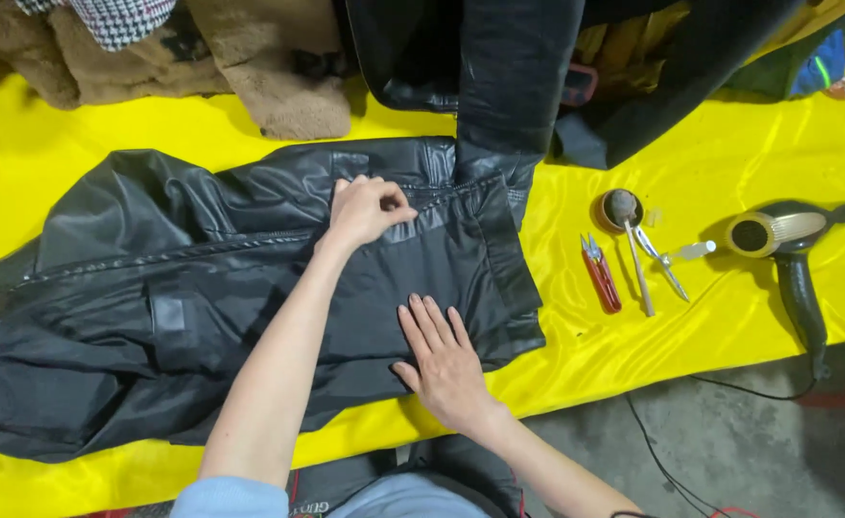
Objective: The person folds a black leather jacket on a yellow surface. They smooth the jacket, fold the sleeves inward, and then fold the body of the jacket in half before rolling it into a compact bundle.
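Two hands at work on one black leather jacket (202, 288), spread flat across yellow satin cloth (633, 345) over the work surface. Left hand (365, 209) closed in a pinch near the collar end of the jacket, fingertips gathered on a strip of material just beside the zip line (183, 251) — exactly what sits between the fingertips too small to tell. Right hand (445, 363) open, palm down, fingers extended, pressing the dark inner panel (413, 278) flat close to the lower edge.

Progress, judged from the layout: jacket already laid out and smoothed at the working end; left part of the garment creased and bunched, not yet flattened. Panel edge under the pinch apparently in mid-work, not finished. Tools untouched at present.

Containers: one small round tin (620, 211) to the right of the jacket, holding a brush (635, 264) — head inside the tin, handle resting out over the rim onto the cloth. Contents beneath the brush head not visible. Red-handled snips (599, 273), metal pliers (667, 259) and a hair dryer (787, 254) near the tin, well apart from both hands. Heap of other garments (250, 67) along the far edge.
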